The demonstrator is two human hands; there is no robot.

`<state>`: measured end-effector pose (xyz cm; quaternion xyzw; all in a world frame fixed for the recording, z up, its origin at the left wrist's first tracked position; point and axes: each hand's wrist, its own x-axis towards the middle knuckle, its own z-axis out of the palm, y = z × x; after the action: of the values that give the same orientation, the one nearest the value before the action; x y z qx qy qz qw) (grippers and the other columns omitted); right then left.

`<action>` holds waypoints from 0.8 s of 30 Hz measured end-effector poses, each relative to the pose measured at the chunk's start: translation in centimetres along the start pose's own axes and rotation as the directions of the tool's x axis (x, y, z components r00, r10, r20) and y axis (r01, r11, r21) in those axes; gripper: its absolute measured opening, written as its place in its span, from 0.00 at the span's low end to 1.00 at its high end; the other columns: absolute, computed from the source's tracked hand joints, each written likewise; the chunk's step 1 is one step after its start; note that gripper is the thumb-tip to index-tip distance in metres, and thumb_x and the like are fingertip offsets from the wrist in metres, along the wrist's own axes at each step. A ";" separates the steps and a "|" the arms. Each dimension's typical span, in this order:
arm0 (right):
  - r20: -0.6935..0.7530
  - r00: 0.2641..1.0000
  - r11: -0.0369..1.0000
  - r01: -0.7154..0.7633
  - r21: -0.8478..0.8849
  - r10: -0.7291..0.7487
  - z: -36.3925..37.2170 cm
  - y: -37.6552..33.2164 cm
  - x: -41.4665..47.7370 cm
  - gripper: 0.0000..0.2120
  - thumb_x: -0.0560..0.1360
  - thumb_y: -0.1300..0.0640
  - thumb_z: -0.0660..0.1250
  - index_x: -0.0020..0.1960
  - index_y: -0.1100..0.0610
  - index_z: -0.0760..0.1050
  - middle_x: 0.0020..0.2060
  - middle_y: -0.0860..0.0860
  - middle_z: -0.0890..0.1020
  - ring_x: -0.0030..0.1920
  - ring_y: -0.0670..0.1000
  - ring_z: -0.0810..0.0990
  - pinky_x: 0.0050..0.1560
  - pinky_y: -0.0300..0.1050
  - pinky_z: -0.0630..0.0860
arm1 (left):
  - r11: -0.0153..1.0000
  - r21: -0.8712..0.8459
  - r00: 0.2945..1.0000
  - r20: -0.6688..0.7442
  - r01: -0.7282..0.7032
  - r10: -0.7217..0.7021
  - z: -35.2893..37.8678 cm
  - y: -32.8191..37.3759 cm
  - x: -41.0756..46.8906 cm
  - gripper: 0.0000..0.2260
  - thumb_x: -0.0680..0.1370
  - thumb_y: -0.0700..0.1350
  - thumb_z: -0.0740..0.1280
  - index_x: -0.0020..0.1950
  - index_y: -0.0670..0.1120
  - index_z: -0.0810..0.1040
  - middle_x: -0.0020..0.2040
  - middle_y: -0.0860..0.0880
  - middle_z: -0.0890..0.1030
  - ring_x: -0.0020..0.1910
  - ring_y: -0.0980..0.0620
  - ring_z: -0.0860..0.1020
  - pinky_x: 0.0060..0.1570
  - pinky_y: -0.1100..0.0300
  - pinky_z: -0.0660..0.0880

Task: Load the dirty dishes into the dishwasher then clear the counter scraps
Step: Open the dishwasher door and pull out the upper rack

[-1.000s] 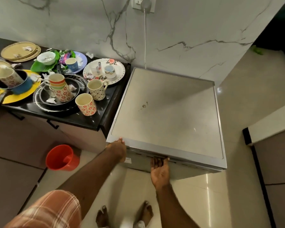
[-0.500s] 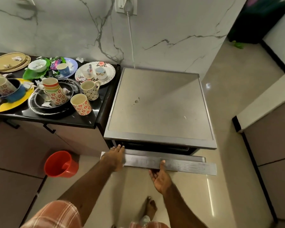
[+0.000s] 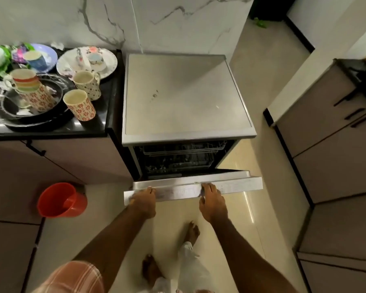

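Observation:
A steel dishwasher [image 3: 184,96] stands right of the black counter [image 3: 51,129]. Its door [image 3: 237,183] hangs well open, tilted down toward me, and dark wire racks [image 3: 180,157] show inside. My left hand [image 3: 143,203] grips the door's top edge near its left end. My right hand [image 3: 212,201] holds the same edge near the middle. On the counter sit patterned mugs [image 3: 79,104], a stack of cups [image 3: 28,85] in a glass dish [image 3: 6,115], a floral plate [image 3: 106,64] with a small cup, a blue plate [image 3: 49,55] and paper scraps [image 3: 23,112].
A red bucket [image 3: 60,200] stands on the tiled floor left of the door, below brown cabinets [image 3: 61,161]. More cabinets [image 3: 330,149] line the right side. My bare feet [image 3: 192,230] are on the floor in front of the dishwasher. A marble wall [image 3: 178,22] rises behind.
The dishwasher door went from shut to cracked to well open, swinging down toward me. Both hands moved down and back with its edge; my right hand turned from palm-up to gripping from above.

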<state>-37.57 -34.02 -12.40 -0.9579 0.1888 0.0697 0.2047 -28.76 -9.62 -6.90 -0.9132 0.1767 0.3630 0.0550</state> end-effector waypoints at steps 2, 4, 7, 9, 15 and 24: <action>0.037 0.998 0.991 0.051 -0.121 -0.047 0.1 0.9 -1.2 0.32 0.77 0.57 0.68 0.79 0.53 0.64 0.78 0.53 0.67 0.76 0.57 0.69 0.73 0.57 0.70 | 1.000 0.004 1.000 0.006 -0.003 0.003 0.9 0.0 0.1 0.36 0.76 0.45 0.64 0.82 0.45 0.54 0.82 0.49 0.58 0.76 0.43 0.66 0.70 0.46 0.70; 0.066 0.997 0.984 0.052 -0.168 -0.042 0.5 1.7 -2.3 0.36 0.76 0.59 0.67 0.81 0.52 0.60 0.80 0.52 0.65 0.78 0.55 0.65 0.76 0.56 0.65 | 1.000 0.006 1.000 0.000 -0.008 0.008 1.8 0.2 -0.1 0.34 0.76 0.45 0.63 0.81 0.44 0.57 0.80 0.48 0.62 0.74 0.43 0.69 0.70 0.46 0.71; 0.081 0.996 0.978 0.062 -0.197 -0.047 0.8 2.4 -3.1 0.35 0.75 0.61 0.66 0.80 0.52 0.64 0.77 0.51 0.69 0.76 0.54 0.68 0.76 0.55 0.64 | 1.000 0.024 1.000 0.010 -0.009 0.009 3.7 0.7 -0.4 0.32 0.76 0.46 0.64 0.80 0.43 0.59 0.77 0.46 0.66 0.74 0.45 0.69 0.70 0.48 0.71; 0.120 0.992 0.978 0.071 -0.199 -0.048 1.1 2.8 -3.5 0.29 0.77 0.60 0.65 0.77 0.53 0.68 0.75 0.51 0.73 0.74 0.55 0.71 0.75 0.55 0.65 | 0.999 0.038 1.000 0.030 -0.001 -0.001 5.5 1.3 -0.6 0.32 0.76 0.47 0.65 0.79 0.44 0.61 0.76 0.45 0.67 0.74 0.46 0.68 0.71 0.48 0.70; 0.267 0.961 0.942 0.149 -0.301 -0.067 2.0 4.5 -5.9 0.16 0.82 0.51 0.63 0.68 0.51 0.77 0.72 0.55 0.74 0.73 0.57 0.71 0.74 0.53 0.66 | 0.999 -0.040 0.995 0.099 0.034 -0.030 12.3 2.9 -2.4 0.34 0.73 0.49 0.72 0.77 0.46 0.65 0.74 0.45 0.70 0.71 0.45 0.71 0.69 0.49 0.73; 0.443 0.883 0.918 0.292 -0.269 -0.151 8.9 11.6 -8.9 0.14 0.84 0.54 0.61 0.66 0.54 0.78 0.68 0.55 0.77 0.67 0.56 0.77 0.69 0.51 0.73 | 1.000 -0.023 1.000 0.017 0.006 -0.006 22.5 5.4 -1.9 0.24 0.81 0.44 0.62 0.78 0.48 0.66 0.82 0.44 0.54 0.80 0.42 0.56 0.77 0.46 0.59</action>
<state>-50.76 -37.08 -22.84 -0.9570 0.0145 0.2771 0.0845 -46.49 -8.98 -21.86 -0.9113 0.1692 0.3724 0.0472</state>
